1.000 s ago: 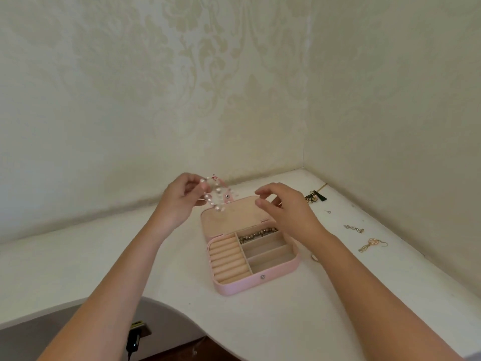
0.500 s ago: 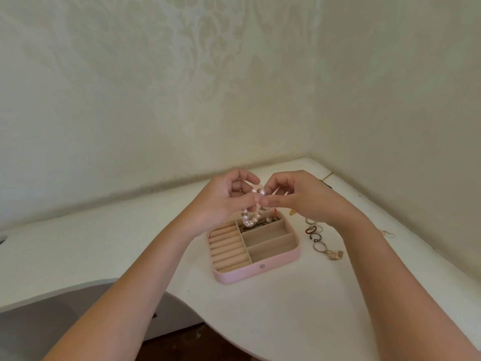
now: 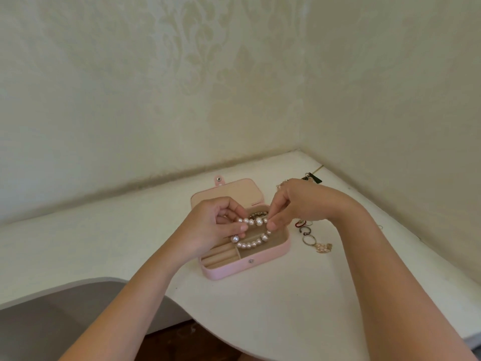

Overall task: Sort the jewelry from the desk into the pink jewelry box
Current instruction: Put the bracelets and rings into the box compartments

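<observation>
At the left, the left hand (image 3: 216, 226) has its grip narrow, thumb and curled fingers pinching one end of the pearl bracelet (image 3: 250, 244). From there the bracelet runs right as a stretched loop. Its upper strand is taut between the two hands, and its lower strand sags toward the open pink box (image 3: 229, 269) on the white bench (image 3: 260, 308). The loop hangs above the box's right-hand compartments, with the ring slots (image 3: 221, 256) to the near left of it and a darker bead bracelet (image 3: 260, 213) in the far compartment behind it. Whether the lowest pearls touch the lining cannot be told. The lid (image 3: 229, 194) lies flat open beyond. The right hand (image 3: 299, 204) pinches the bracelet's other end in an equally narrow grip, thumb and forefinger on the pearls. The loop's long axis lies left to right, roughly in line with the long compartments under it. Both hands are about equally near, so the coming move looks like a straight lowering with both grips easing off together. Right of the box, loose rings (image 3: 308, 239) and a small gold piece (image 3: 324, 248) wait on the bench. A dark tasselled piece (image 3: 313, 177) lies near the corner.
</observation>
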### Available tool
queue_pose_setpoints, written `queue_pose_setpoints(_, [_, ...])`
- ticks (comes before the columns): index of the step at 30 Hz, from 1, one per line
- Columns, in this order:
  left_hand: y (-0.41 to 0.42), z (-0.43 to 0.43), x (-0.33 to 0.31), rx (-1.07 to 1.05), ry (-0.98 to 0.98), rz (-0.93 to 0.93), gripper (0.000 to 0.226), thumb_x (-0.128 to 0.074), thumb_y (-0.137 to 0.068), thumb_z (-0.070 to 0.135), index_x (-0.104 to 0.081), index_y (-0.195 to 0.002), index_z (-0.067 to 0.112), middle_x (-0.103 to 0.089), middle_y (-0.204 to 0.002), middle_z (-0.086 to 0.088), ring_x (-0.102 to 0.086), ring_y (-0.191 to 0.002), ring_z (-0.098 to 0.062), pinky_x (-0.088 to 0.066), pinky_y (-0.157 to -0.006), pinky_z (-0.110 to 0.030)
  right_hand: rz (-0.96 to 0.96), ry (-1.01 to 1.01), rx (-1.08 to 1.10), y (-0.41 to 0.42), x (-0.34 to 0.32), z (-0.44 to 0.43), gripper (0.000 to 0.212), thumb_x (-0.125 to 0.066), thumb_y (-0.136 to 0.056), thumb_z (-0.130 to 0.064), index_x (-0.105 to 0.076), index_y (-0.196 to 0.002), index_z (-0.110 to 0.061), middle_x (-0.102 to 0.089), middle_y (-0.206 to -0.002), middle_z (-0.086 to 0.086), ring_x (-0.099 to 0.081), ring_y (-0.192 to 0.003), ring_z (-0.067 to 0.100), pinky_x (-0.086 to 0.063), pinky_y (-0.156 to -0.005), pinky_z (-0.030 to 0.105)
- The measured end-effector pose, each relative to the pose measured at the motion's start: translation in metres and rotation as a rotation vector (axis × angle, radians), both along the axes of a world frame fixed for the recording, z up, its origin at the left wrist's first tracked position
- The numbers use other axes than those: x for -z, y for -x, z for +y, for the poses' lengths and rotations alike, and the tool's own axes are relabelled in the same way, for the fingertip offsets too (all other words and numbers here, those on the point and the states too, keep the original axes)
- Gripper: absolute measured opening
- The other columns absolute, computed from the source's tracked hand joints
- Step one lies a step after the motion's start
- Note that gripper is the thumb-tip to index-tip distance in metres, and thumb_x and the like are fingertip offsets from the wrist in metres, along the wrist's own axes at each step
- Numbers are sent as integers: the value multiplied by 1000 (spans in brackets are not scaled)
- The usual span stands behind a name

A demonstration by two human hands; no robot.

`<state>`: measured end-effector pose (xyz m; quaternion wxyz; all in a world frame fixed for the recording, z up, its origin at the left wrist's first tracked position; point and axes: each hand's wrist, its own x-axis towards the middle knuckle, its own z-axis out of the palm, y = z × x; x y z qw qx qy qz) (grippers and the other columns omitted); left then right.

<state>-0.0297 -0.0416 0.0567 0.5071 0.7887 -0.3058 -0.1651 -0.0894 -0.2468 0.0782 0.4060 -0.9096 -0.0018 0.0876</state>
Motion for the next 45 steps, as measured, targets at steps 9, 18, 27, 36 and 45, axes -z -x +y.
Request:
queue_pose_setpoints(9, [9, 4, -3, -118, 18, -64, 13, -74, -77, 3, -64, -83, 10, -68, -80, -2, -69, -64, -11, -47, -61, -11, 57, -82, -71, 1, -2, 8, 7, -78, -75, -16, -73, -81, -16, -65, -61, -12, -55, -58, -2, -36, -51, 3])
queue_pose_setpoints(18, [15, -6, 6, -113, -95, -157, 17, -76, -76, 7, -66, -78, 21, -68, -80, 6, -62, -61, 2, -41, -58, -6, 115, -4, -57, 1, -1, -1, 11, -79, -74, -13, -71, -76, -20, -69, -64, -13, -62, -65, -1, -37, -53, 2])
queue_pose_setpoints(27, [23, -12, 14, -41, -400, -460, 11, -74, -78, 26, -70, -71, 34, -61, -75, 19, -59, -79, -2, -49, -77, -32, 106, 246, 6, 1, 3, -2, 12, -83, -69, -26, -72, -72, -22, -55, -47, -18, -47, -57, 1, -32, -52, 14])
queue_pose_setpoints(36, [26, -6, 10, 107, -618, -754, 21, -54, -91, 31, -72, -90, 22, -66, -85, 4, -57, -88, -15, -46, -72, -29, 43, 268, 68, 1, 1, -6, 20, -84, -66, -31, -68, -67, -20, -54, -57, -11, -47, -58, 6, -34, -52, 17])
queue_pose_setpoints(45, [22, -9, 7, 71, -573, -729, 21, -51, -93, 37, -67, -99, 26, -51, -93, 12, -50, -99, -12, -42, -80, -29, 253, 239, -129, 7, -2, -6, 9, -73, -79, -30, -77, -83, -24, -59, -50, -9, -44, -61, 12, -35, -66, 25])
